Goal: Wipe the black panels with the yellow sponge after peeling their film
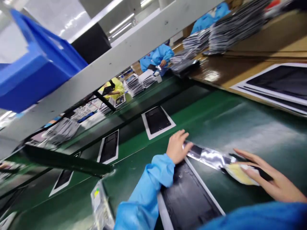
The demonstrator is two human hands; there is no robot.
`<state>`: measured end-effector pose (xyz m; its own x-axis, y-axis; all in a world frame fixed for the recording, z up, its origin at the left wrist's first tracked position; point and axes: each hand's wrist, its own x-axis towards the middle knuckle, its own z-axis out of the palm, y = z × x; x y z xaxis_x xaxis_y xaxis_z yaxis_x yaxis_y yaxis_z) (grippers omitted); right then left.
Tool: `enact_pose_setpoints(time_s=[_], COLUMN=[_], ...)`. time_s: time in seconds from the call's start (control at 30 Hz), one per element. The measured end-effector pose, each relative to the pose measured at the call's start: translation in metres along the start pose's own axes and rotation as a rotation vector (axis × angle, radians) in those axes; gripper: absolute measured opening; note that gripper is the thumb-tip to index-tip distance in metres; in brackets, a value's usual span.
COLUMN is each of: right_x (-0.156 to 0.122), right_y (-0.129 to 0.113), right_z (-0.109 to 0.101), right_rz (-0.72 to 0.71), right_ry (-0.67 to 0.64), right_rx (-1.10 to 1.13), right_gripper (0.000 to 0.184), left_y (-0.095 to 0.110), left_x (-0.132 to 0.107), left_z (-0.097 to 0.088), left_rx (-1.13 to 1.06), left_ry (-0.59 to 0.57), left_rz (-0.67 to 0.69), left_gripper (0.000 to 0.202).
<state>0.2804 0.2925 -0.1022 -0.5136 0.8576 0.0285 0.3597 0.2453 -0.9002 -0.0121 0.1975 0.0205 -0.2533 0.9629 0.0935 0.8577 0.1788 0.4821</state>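
Head view showed the left hand (177,147) lying flat, fingers spread a little, on one end of a shiny silver bag (208,157), just above a black panel (189,198) on the green belt (240,121). The right hand (268,179) lay flat with fingers stretched long, pressing a yellow cloth (240,174) on the bag's other end. It looked like the bag was being smoothed down over the panel, so the next move would need both hands to keep it flat and straight.
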Motion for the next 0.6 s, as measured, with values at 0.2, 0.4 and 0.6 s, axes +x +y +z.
enact_pose_setpoints(time_s=[0.2, 0.4, 0.6], right_x=[-0.046, -0.068, -0.019], right_y=[-0.027, -0.028, -0.081], right_z=[-0.022, -0.003, 0.002], right_rz=[-0.008, -0.101, -0.182], right_ry=[0.015, -0.156, -0.460], right_rx=[-0.117, -0.241, -0.291], right_gripper=[0.048, 0.047, 0.043], left_y=[0.037, 0.035, 0.047], left_x=[-0.035, -0.030, -0.030], left_z=[0.046, 0.061, 0.061], left_rx=[0.297, 0.370, 0.263], left_ry=[-0.125, -0.154, -0.148], left_rz=[0.399, 0.351, 0.333], left_gripper=[0.049, 0.060, 0.065])
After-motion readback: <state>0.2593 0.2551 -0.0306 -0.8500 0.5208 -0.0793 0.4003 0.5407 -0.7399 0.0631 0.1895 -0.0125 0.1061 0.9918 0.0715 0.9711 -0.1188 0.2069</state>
